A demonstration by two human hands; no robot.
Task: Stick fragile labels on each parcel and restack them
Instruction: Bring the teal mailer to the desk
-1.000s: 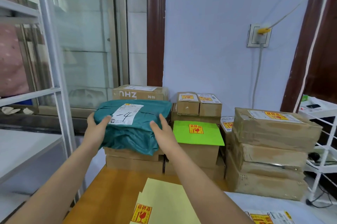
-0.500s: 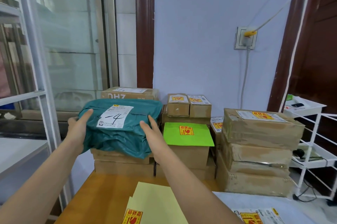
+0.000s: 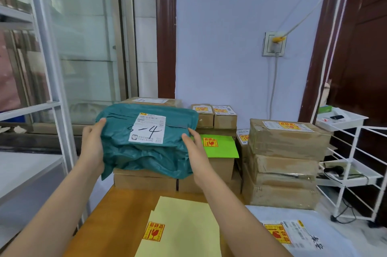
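A teal plastic mailer parcel (image 3: 146,156) with a white shipping label marked "4" (image 3: 147,129) is tilted toward me, just above a low stack of brown boxes (image 3: 144,181). My left hand (image 3: 93,145) grips its left edge, thumb on top. My right hand (image 3: 195,152) holds its right side, thumb on the upper face and fingers hidden behind. No fragile label shows on the teal parcel. A pale yellow sheet (image 3: 188,215) on the wooden table carries a red-and-yellow fragile label (image 3: 153,231).
A green parcel with a fragile label (image 3: 222,150) lies right of the teal one. Two small labelled boxes (image 3: 213,116) stand behind it. Taped brown boxes (image 3: 287,162) are stacked at the right, a white labelled parcel (image 3: 303,235) lies in front, and a white wire cart (image 3: 351,152) stands beyond.
Both hands have tipped the teal parcel's front face up toward me, and it sits slightly higher over the stack. The view has shifted a little to the right.
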